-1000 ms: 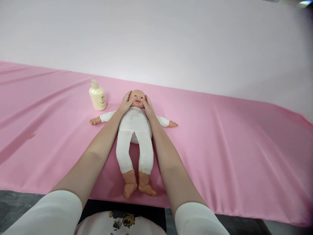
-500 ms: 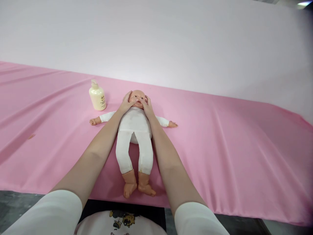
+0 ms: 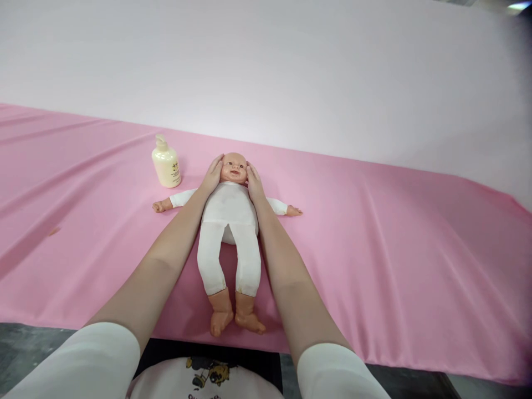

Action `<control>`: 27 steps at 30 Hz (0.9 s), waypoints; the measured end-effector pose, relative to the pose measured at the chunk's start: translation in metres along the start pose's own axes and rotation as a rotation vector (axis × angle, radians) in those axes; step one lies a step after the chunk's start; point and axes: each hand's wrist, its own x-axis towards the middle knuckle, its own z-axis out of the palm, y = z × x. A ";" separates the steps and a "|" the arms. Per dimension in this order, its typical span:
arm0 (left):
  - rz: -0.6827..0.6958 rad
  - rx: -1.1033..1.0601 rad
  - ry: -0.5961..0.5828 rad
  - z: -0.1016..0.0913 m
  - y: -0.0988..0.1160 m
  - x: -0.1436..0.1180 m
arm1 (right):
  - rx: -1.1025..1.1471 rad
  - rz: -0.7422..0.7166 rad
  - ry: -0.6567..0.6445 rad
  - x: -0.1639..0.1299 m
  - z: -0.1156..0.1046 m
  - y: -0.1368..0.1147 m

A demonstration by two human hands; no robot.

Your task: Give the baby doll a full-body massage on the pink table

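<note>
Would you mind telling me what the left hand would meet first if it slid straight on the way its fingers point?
The left hand already rests against the side of the baby doll's head, fingers pointing away from the person. Straight on, it would likely meet only bare pink cloth; the lotion bottle stands off to its left, though depth is uncertain.

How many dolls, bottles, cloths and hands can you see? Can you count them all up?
Dolls: 1, the baby doll lying on its back
Bottles: 1, the cream bottle beside it
Cloths: 1, the pink cloth underneath
Hands: 2, the left hand and right hand, one on each side of the doll's head
Total: 5
</note>
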 end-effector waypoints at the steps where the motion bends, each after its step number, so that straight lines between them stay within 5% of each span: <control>1: 0.005 -0.008 0.003 0.000 -0.001 0.001 | 0.014 0.015 0.012 0.001 0.000 0.000; 10: -0.008 0.050 -0.044 -0.001 0.008 -0.003 | 0.009 0.012 0.046 -0.003 0.003 -0.006; 16: -0.003 0.175 -0.113 -0.007 0.020 -0.012 | -0.079 -0.067 -0.047 -0.012 0.003 -0.013; 27: -0.042 0.043 -0.019 0.001 0.008 -0.004 | -0.025 0.000 0.026 -0.003 0.002 -0.006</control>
